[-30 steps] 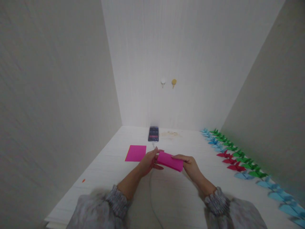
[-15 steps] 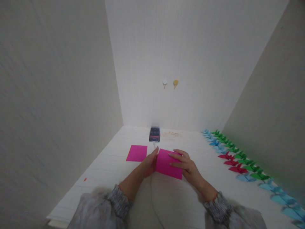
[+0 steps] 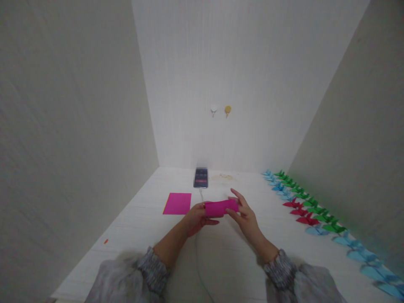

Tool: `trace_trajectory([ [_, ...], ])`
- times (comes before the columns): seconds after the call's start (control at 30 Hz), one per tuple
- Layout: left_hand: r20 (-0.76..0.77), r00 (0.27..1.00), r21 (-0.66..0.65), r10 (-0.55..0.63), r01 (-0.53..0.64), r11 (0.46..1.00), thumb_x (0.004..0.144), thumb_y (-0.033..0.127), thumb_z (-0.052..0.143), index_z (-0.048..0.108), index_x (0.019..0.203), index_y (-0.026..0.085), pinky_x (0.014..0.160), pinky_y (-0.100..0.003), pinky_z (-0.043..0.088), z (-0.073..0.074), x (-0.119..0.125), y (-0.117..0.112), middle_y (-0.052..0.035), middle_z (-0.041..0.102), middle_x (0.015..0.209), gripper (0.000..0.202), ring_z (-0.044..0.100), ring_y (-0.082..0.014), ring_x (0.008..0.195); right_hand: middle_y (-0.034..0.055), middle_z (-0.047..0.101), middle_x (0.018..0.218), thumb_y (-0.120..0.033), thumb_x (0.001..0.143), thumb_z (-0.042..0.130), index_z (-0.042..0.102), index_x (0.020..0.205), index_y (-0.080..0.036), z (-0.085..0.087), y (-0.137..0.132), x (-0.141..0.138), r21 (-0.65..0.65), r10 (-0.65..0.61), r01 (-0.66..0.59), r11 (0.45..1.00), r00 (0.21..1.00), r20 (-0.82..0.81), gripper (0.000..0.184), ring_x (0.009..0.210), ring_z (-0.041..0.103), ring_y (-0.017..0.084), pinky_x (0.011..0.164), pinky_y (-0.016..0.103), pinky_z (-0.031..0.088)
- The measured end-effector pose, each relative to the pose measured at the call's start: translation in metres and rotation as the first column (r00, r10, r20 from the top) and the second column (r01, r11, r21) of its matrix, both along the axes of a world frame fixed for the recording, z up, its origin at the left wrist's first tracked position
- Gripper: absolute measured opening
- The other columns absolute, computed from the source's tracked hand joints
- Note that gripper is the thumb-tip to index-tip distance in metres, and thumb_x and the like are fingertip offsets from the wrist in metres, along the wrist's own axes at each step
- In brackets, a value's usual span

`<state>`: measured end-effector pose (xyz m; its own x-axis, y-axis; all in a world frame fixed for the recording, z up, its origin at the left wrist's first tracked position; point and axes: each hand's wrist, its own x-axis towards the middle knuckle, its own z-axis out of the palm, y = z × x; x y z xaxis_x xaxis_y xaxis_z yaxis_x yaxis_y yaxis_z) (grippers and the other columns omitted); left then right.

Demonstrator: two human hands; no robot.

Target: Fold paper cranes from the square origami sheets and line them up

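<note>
A pink sheet of origami paper is bent over on itself, held above the white table between both hands. My left hand grips its left end, some fingers stretched beneath it. At the right end, my right hand pinches the paper between thumb and fingers, with the index finger raised. Left of the hands lies a flat pink square stack of paper with a thin yellow edge.
A phone stands by the back wall, its white cable running toward me under the hands. Folded paper cranes in blue, green and red line the right side. A small orange scrap lies at the left. Two hooks hang on the wall.
The pink sheet was flat and facing me; now it is curled over into a narrow band. My right hand has shifted its fingers to the sheet's right end. The view has turned slightly right.
</note>
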<state>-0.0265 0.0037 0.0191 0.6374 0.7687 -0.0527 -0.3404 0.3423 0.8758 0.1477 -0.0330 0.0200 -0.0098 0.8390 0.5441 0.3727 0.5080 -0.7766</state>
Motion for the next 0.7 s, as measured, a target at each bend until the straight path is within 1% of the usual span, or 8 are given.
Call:
trace_trajectory([
  [0.1, 0.013, 1.0, 0.018, -0.022, 0.022, 1.0, 0.074, 0.041, 0.044, 0.052, 0.102, 0.011, 0.072, -0.036, 0.045, 0.002, 0.002, -0.002, -0.0165, 0.057, 0.1, 0.042, 0.056, -0.0241, 0.088, 0.0034, 0.061, 0.084, -0.032, 0.072, 0.052, 0.064, 0.074, -0.021, -0.003, 0.0, -0.001, -0.113, -0.041, 0.027, 0.993, 0.992, -0.12, 0.016, 0.078, 0.055, 0.017, 0.075, 0.029, 0.042],
  [0.2, -0.039, 0.999, 0.149, 0.02, -0.014, 0.989, 0.07, 0.043, 0.049, 0.054, 0.098, 0.01, 0.07, -0.036, 0.045, 0.002, 0.006, -0.004, -0.0154, 0.059, 0.095, 0.043, 0.057, -0.0237, 0.085, 0.0004, 0.057, 0.058, -0.033, 0.072, 0.052, 0.061, 0.061, -0.019, -0.006, 0.0, -0.002, -0.156, -0.081, 0.061, 0.986, 0.989, -0.125, 0.02, 0.061, 0.053, 0.015, 0.063, 0.026, 0.043],
  [0.27, -0.124, 0.986, 0.255, 0.112, -0.077, 0.964, 0.062, 0.032, 0.061, 0.057, 0.092, 0.011, 0.068, -0.032, 0.045, -0.001, 0.009, -0.005, -0.0115, 0.062, 0.086, 0.036, 0.057, -0.021, 0.079, 0.0003, 0.056, 0.057, -0.033, 0.071, 0.053, 0.06, 0.06, -0.019, -0.007, -0.001, -0.004, -0.156, -0.095, 0.077, 0.985, 0.989, -0.109, 0.019, 0.059, 0.052, 0.015, 0.06, 0.026, 0.042],
  [0.33, -0.175, 0.957, 0.288, 0.233, -0.176, 0.941, 0.062, 0.03, 0.061, 0.06, 0.085, 0.012, 0.064, -0.03, 0.045, -0.003, 0.011, -0.005, -0.0077, 0.064, 0.075, 0.029, 0.058, -0.017, 0.068, 0.0012, 0.059, 0.062, -0.034, 0.07, 0.054, 0.062, 0.067, -0.02, -0.007, -0.001, -0.007, -0.156, -0.086, 0.07, 0.985, 0.992, -0.097, 0.016, 0.062, 0.053, 0.016, 0.061, 0.027, 0.043],
  [0.43, -0.197, 0.934, 0.313, 0.299, -0.229, 0.922, 0.061, 0.029, 0.061, 0.061, 0.081, 0.014, 0.058, -0.027, 0.044, -0.006, 0.012, -0.004, -0.005, 0.063, 0.068, 0.025, 0.056, -0.0152, 0.061, 0.0033, 0.061, 0.074, -0.034, 0.069, 0.055, 0.062, 0.075, -0.02, -0.006, -0.002, -0.01, -0.124, -0.092, 0.082, 0.989, 0.992, -0.084, 0.017, 0.071, 0.054, 0.018, 0.068, 0.029, 0.042],
  [0.6, -0.281, 0.935, 0.343, 0.215, -0.112, 0.933, 0.06, 0.027, 0.061, 0.058, 0.078, 0.011, 0.052, -0.024, 0.041, -0.011, 0.01, -0.003, -0.0049, 0.061, 0.062, 0.024, 0.054, -0.0137, 0.055, 0.0054, 0.06, 0.087, -0.031, 0.061, 0.063, 0.052, 0.1, -0.02, -0.002, 0.0, -0.002, 0.022, -0.206, 0.208, 0.978, 0.976, -0.074, 0.042, 0.083, 0.053, 0.02, 0.078, 0.034, 0.039],
  [0.63, -0.295, 0.935, 0.346, 0.196, -0.087, 0.934, 0.059, 0.026, 0.062, 0.058, 0.076, 0.01, 0.052, -0.024, 0.041, -0.012, 0.01, -0.003, -0.0049, 0.061, 0.061, 0.024, 0.053, -0.0134, 0.055, 0.0051, 0.06, 0.086, -0.03, 0.061, 0.063, 0.053, 0.1, -0.021, -0.001, 0.0, -0.001, 0.026, -0.202, 0.203, 0.979, 0.979, -0.023, 0.042, 0.084, 0.053, 0.02, 0.08, 0.035, 0.038],
  [0.7, -0.311, 0.933, 0.357, 0.179, -0.06, 0.932, 0.056, 0.024, 0.064, 0.058, 0.075, 0.01, 0.05, -0.023, 0.04, -0.014, 0.009, -0.003, -0.0043, 0.06, 0.061, 0.024, 0.052, -0.0126, 0.054, 0.0038, 0.063, 0.075, -0.03, 0.061, 0.064, 0.062, 0.085, -0.022, -0.001, 0.002, 0.002, -0.021, -0.14, 0.143, 0.989, 0.984, 0.11, 0.026, 0.076, 0.056, 0.021, 0.076, 0.035, 0.039],
])
